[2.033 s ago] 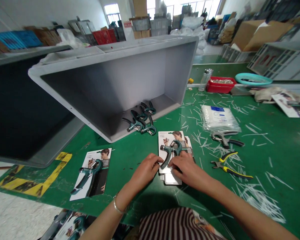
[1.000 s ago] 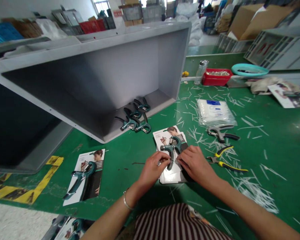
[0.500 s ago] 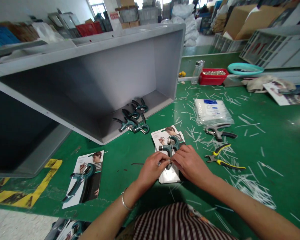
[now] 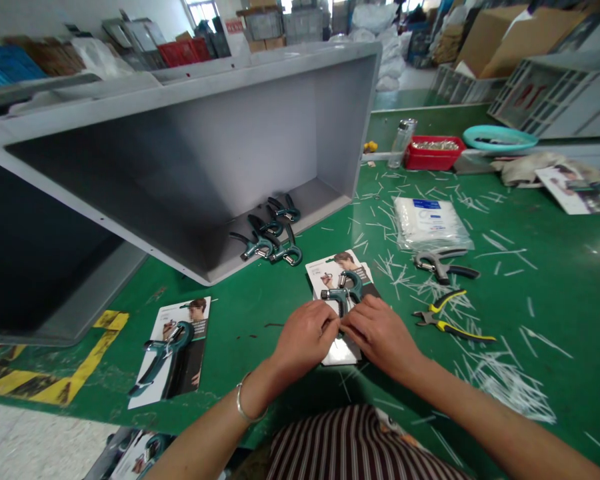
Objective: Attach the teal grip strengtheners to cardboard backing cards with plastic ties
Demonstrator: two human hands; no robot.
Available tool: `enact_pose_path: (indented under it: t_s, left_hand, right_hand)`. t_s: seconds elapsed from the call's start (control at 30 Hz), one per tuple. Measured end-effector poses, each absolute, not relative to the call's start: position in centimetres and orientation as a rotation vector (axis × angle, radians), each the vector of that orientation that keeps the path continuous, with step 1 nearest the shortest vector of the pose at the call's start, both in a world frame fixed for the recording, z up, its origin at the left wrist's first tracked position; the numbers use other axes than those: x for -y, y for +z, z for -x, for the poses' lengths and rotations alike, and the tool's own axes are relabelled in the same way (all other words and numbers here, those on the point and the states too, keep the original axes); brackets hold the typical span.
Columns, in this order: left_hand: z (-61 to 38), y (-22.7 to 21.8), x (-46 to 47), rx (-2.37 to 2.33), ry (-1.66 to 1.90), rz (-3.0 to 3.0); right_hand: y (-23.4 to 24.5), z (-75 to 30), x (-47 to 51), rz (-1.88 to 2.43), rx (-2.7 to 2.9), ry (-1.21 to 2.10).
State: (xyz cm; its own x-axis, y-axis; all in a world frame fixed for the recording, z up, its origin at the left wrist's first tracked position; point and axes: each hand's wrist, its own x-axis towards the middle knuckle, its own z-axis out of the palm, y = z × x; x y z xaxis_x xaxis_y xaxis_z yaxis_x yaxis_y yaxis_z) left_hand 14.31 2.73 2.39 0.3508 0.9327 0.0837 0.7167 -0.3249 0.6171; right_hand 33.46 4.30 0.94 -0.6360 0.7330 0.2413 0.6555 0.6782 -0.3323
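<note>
A teal and black hand grip strengthener [image 4: 343,293] with a metal spring lies on a printed backing card [image 4: 319,268], on top of a small stack of cards. My left hand [image 4: 306,335] is closed at the left side of its handles, fingertips pinched. My right hand [image 4: 380,333] pinches from the other side, so the fingertips of both hands meet over the handles. Whatever is between the fingers is too small and covered to make out. To the left lies another card [image 4: 200,347] with a hand grip strengthener [image 4: 153,370] fastened on it by white ties.
A large grey crate [image 4: 260,153] lies on its side with several grip strengtheners [image 4: 260,248] in it. On the right are a bag of white cable ties [image 4: 433,223], a grey-black tool [image 4: 440,265], yellow-black cutters [image 4: 443,319], and scattered tie offcuts [image 4: 510,387]. Behind stands a red tray [image 4: 433,159].
My view has shifted slightly. Both hands stay at the handles; the left fingers have curled in more and its thumb has come closer to the right fingertips.
</note>
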Motion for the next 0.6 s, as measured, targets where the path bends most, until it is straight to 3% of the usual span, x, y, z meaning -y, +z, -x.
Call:
enact_pose_path:
  t_s: [0.23,0.47,0.6]
  left_hand:
    - [-14.3,0.8,-1.6,-1.334,0.774,-2.006]
    - [-14.6,-3.9,-0.9,-1.653,0.814,-2.183]
    - [-13.5,-2.9,-1.3,-1.619,0.843,-2.033]
  right_hand:
    - [0.3,-34.1,-3.7,1.175,2.337,0.503]
    - [-1.7,-32.2,-3.5,1.14,2.093,0.609]
    - [-2.0,-34.8,-3.4,1.254,2.061,0.559]
